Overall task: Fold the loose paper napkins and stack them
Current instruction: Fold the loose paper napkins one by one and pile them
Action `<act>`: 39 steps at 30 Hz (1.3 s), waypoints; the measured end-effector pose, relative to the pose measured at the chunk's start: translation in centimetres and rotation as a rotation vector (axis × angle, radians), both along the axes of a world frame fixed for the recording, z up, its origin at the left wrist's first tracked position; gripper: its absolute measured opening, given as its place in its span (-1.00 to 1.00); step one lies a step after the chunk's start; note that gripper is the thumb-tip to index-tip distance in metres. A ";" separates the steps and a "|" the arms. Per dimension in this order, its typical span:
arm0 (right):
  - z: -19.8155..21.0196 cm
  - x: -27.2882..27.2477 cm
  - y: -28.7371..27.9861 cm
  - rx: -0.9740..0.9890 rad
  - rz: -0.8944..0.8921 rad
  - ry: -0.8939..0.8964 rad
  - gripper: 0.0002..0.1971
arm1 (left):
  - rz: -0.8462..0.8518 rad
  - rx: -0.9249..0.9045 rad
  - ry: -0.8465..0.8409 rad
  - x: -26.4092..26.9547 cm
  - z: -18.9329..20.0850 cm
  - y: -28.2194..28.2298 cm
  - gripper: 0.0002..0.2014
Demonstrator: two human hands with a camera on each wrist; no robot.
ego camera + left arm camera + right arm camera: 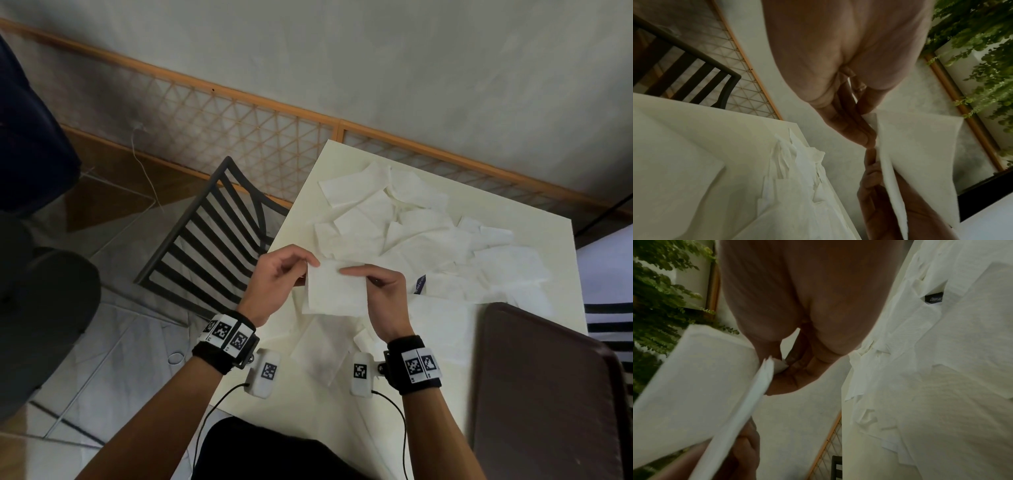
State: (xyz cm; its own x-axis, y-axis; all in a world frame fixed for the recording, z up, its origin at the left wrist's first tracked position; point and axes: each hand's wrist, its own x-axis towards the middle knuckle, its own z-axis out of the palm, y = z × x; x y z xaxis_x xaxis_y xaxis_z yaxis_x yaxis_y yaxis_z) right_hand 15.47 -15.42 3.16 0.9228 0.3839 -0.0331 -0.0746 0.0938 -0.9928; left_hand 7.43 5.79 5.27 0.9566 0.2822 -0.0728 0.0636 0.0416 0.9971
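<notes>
A white paper napkin [334, 291] hangs in the air above the near part of the cream table [301, 212]. My left hand [284, 270] pinches its upper left corner and my right hand [380, 284] pinches its upper right edge. In the left wrist view the left fingers [857, 129] nip the napkin [920, 162] at its edge. The right wrist view shows the napkin [694, 386] doubled over, its layers meeting at the right fingers [797, 374]. Several loose napkins [411, 233] lie scattered over the far half of the table, and flat napkins [325, 356] lie under my wrists.
A dark brown tray [544, 394] sits at the table's near right corner. A black slatted chair [212, 240] stands left of the table. A small dark label [419, 284] pokes out among the napkins. A lattice panel [222, 126] runs along the wall behind.
</notes>
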 end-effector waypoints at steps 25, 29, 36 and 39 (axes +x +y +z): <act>-2.2 -1.4 9.4 -0.597 0.175 -0.231 -0.64 | 0.266 0.317 0.148 -6.1 -2.1 5.3 -0.84; -5.6 -2.6 9.9 -0.596 0.259 -0.028 -0.65 | 0.260 0.372 0.366 -6.5 -5.9 5.5 -0.70; -8.0 -4.5 10.4 -0.783 0.364 -0.044 -0.68 | 0.122 0.642 0.542 -7.0 -9.0 5.0 -0.61; -7.6 -4.5 10.1 -0.840 0.396 -0.113 -0.67 | 0.071 0.742 0.594 -7.1 -9.5 4.8 -0.56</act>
